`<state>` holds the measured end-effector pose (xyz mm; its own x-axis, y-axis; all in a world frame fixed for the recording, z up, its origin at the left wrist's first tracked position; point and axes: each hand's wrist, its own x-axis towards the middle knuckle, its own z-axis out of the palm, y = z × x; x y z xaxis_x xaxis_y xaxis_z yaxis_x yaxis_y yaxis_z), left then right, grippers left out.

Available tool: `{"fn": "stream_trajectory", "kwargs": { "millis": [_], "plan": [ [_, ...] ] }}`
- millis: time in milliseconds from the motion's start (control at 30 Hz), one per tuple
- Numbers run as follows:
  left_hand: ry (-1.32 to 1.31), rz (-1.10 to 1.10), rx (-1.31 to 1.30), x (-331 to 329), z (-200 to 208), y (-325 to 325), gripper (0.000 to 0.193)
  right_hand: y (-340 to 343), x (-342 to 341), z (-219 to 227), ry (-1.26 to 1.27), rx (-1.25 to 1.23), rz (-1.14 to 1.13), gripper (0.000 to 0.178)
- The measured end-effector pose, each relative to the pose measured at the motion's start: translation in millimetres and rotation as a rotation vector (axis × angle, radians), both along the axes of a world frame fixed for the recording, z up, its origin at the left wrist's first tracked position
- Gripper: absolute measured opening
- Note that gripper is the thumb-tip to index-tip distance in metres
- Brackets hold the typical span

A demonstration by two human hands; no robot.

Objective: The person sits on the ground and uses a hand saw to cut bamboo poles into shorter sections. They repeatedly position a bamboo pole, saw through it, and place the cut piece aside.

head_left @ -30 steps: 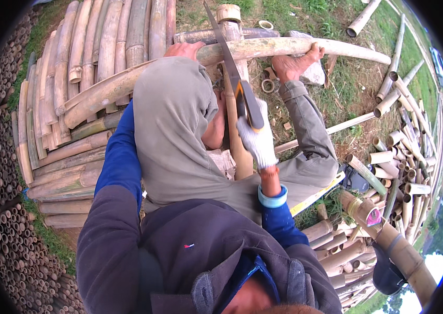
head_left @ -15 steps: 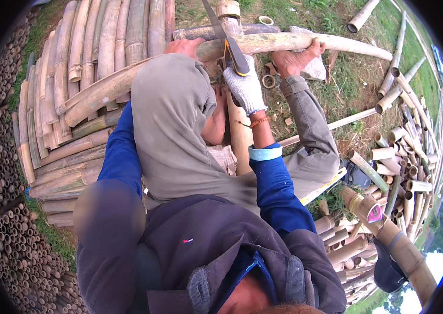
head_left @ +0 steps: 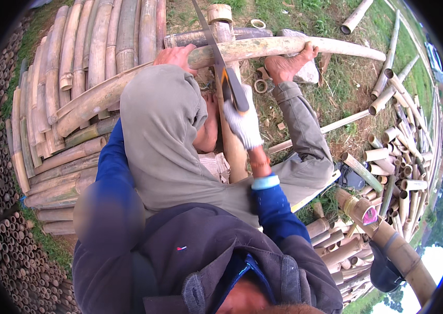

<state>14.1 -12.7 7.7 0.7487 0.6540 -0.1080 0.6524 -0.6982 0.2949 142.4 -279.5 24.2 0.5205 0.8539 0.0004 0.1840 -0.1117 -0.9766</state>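
Note:
My right hand point(head_left: 243, 121), in a white knit glove, is closed round the handle of a hand saw point(head_left: 235, 93), orange and black. The saw's long blade points away from me and crosses a long bamboo pole point(head_left: 268, 46), just right of my left hand. Bare and closed on that pole, my left hand point(head_left: 177, 56) shows beyond my bent left knee. My bare right foot point(head_left: 287, 64) presses against the pole farther right. Beneath the pole runs a bamboo support point(head_left: 230, 141), pointing away from me. How deep the blade sits in the pole I cannot tell.
Split bamboo lengths point(head_left: 98, 42) lie in rows at the left. Stacked bamboo ends point(head_left: 22, 251) fill the lower left. Cut pieces point(head_left: 384, 154) are heaped at the right, near a thick bamboo beam point(head_left: 399, 246) with a dark cap point(head_left: 385, 269). A pale stone point(head_left: 305, 72) lies behind my foot.
My right hand has drawn the saw back toward me, its handle now well nearer. My left hand and right foot stay on the pole. The whole view has shifted slightly.

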Motion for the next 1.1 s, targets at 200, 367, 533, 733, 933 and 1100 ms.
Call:
{"fn": "stream_trajectory", "kwargs": {
  "millis": [200,367,533,733,933,1100],
  "plan": [
    [-0.088,-0.072,-0.067,27.6,-0.5,-2.2,0.083,44.5,30.9,4.9,-0.116,0.024,-0.036,0.040],
    [-0.021,-0.087,-0.044,27.7,-9.3,2.3,0.085,-167.9,-48.2,81.1,-0.127,-0.203,-0.014,0.053],
    [0.003,-0.106,-0.049,36.2,-2.1,-6.4,0.084,-158.3,-37.5,71.7,-0.092,-0.178,-0.042,0.051],
    [0.046,-0.026,-0.032,17.1,8.4,2.2,0.083,62.9,22.9,-17.1,-0.245,0.188,-0.063,0.043],
    [-0.056,-0.127,-0.068,39.2,-4.4,0.8,0.080,-103.0,-24.4,57.4,-0.062,-0.154,-0.087,0.050],
    [0.015,-0.044,-0.025,2.4,-1.5,-0.9,0.081,-207.7,-54.2,107.1,0.120,-0.300,0.032,0.069]
  ]
}}
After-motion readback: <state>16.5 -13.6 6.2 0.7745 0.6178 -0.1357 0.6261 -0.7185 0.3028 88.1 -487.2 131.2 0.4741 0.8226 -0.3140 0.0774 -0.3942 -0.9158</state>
